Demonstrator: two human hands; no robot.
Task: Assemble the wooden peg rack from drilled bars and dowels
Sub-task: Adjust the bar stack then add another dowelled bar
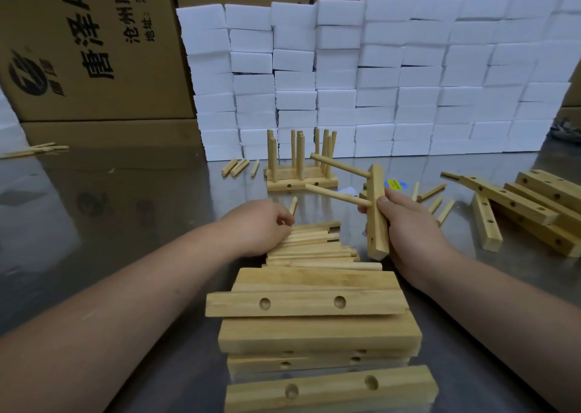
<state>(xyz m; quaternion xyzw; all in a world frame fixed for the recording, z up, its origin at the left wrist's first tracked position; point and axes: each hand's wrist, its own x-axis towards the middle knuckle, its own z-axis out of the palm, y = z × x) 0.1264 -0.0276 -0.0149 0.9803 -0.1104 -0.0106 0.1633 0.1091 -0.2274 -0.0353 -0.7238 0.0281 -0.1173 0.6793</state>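
- The right hand (pixel 408 224) is wrapped around a drilled bar (pixel 377 214) and holds it up off the table (pixel 125 208). The bar is tilted, long axis running from near-low to far-high.
- Two pegs (pixel 338 196) are already seated in it, both sticking out to the left and a bit away.
- An empty hole (pixel 372 241) sits near the bar's lower end, on that same left-facing side.
- The left hand (pixel 261 227) rests on the loose dowel pile (pixel 314 249), fingers curled down onto the sticks. I honestly can't tell if it's actually pinching one.
- The key bit: the pile lies just left of and below the bar, and its dowels run left-right, roughly in line with the seated pegs. So I'd guess the left hand, being nearer, feeds the next one rightward into that hole without much turning.
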